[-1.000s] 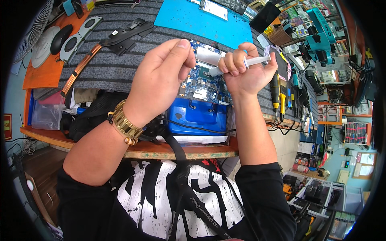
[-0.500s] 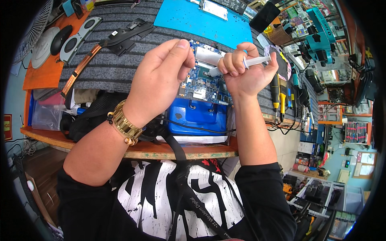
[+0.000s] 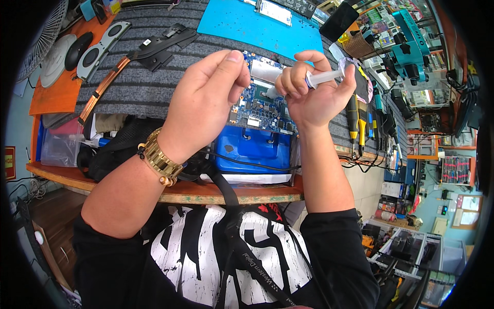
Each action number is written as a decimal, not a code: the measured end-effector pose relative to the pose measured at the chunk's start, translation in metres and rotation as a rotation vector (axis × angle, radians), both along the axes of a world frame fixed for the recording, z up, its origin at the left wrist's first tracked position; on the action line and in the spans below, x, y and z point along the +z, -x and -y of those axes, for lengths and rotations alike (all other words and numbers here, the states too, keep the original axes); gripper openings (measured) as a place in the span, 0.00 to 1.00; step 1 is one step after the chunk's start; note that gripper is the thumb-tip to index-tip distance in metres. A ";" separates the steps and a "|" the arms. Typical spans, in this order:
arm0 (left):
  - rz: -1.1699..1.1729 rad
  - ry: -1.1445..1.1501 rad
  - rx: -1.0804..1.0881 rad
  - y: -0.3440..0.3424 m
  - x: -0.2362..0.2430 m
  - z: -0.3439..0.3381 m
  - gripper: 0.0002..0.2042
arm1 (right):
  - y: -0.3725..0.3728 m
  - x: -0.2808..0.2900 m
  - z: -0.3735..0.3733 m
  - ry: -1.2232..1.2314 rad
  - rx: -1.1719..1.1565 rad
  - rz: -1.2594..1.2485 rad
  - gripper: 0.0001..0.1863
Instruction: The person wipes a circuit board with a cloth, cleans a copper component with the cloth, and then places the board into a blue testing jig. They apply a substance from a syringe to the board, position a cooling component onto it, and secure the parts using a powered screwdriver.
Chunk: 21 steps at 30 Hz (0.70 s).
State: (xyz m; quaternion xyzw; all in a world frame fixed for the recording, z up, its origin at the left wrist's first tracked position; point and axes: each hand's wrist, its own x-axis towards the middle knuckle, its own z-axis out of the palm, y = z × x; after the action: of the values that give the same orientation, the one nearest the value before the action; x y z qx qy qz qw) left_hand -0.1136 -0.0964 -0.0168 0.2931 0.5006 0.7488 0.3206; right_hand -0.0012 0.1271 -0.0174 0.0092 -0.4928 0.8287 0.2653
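A blue circuit board [image 3: 257, 110] is held above the front of the bench. My left hand [image 3: 208, 95] is closed, thumb against fingers, at the board's left edge; the fingertips hide the grip itself. My right hand [image 3: 319, 95] wraps its fingers around a white syringe [image 3: 324, 78]. The thumb lies against the plunger's end, and the index finger is lifted away. Slanting down and left, the syringe's nozzle meets a small chip [image 3: 261, 92] near the middle of the board. Whether paste has come out there is too small to tell.
Beyond the hands lie a grey striped mat [image 3: 139, 85] and a blue work mat [image 3: 247, 26]. A copper heat pipe with a black fan housing [image 3: 159, 49] rests at left. Screwdrivers [image 3: 362, 123] line the right side. Below the board is an open drawer with a blue tray [image 3: 226, 159].
My right index finger has lifted and straightened, and the other fingers have shifted a little on the syringe. The board has tilted slightly. My left hand has barely moved.
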 end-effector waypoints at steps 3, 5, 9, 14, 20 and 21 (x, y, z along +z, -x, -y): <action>0.031 0.009 0.021 -0.002 0.005 0.000 0.23 | 0.000 0.004 0.006 -0.049 -0.019 0.040 0.55; 0.038 0.015 0.018 -0.002 0.007 0.000 0.23 | 0.001 0.005 0.008 -0.144 -0.031 0.087 0.55; 0.037 0.018 0.014 -0.002 0.007 0.001 0.22 | 0.001 0.007 0.011 -0.197 -0.029 0.111 0.56; 0.033 0.011 0.030 -0.001 0.006 0.000 0.22 | -0.006 0.010 0.005 -0.118 -0.038 0.080 0.56; 0.031 0.025 0.006 0.000 0.004 0.000 0.20 | -0.039 0.006 -0.033 0.100 0.039 -0.055 0.55; 0.037 0.033 0.011 -0.001 0.005 0.000 0.20 | -0.044 0.003 -0.041 0.118 0.055 -0.049 0.54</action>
State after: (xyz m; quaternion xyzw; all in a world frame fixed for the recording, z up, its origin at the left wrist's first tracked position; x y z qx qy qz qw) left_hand -0.1129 -0.0967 -0.0118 0.2710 0.5084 0.7476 0.3306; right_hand 0.0425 0.1683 -0.0144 0.0274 -0.4358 0.8629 0.2546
